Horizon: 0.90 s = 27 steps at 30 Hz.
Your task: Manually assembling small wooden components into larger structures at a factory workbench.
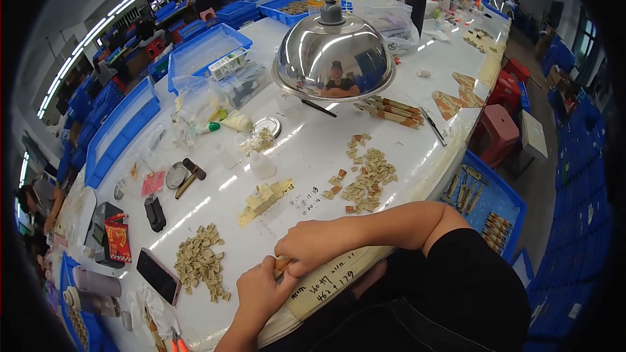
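At the near edge of the white table, my left hand [259,292] and my right hand [314,246] meet with fingers closed on a small tan and orange-brown piece [282,264]. My fingers cover most of it, so its kind is hidden. Left of my left hand lies a pile of small flat beige pieces [199,259]. Beyond my right hand spreads another pile of beige pieces [370,179], some with orange-brown patches. A pale yellow block [267,199] rests on the table just ahead of my hands.
A shiny metal dome lampshade [334,58] hangs over the far middle. Brown-patterned sticks [394,112] and a pen [433,126] lie to its right. A phone [158,276] sits at the left, near orange-handled pliers [178,342]. A blue tray [518,212] stands below the right edge.
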Available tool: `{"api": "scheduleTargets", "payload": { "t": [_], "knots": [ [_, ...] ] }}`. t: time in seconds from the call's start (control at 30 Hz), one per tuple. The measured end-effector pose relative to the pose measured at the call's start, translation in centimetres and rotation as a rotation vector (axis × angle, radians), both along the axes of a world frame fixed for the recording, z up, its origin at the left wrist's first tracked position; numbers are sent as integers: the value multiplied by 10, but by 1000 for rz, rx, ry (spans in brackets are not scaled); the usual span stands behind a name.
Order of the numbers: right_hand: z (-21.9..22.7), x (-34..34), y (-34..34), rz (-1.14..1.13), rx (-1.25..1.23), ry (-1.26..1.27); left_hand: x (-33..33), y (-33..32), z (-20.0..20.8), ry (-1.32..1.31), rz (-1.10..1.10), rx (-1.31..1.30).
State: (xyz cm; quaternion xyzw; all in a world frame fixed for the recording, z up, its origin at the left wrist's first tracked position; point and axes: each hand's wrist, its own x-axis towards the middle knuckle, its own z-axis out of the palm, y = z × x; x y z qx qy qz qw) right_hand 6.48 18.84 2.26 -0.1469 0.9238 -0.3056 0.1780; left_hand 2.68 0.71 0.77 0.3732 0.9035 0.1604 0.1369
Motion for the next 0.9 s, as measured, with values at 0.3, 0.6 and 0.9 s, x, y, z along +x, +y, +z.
{"api": "scheduleTargets", "payload": {
  "t": [0.3,0.6,0.9],
  "knots": [
    [3,0,1,-1,-12,-24,-1,0,-1,0,5,9],
    [-4,-2,0,-2,-21,-1,-3,-3,-8,23,-2,-3],
    [-3,-1,0,-2,-15,-1,-3,-3,-7,18,-7,-21]
  ]
}}
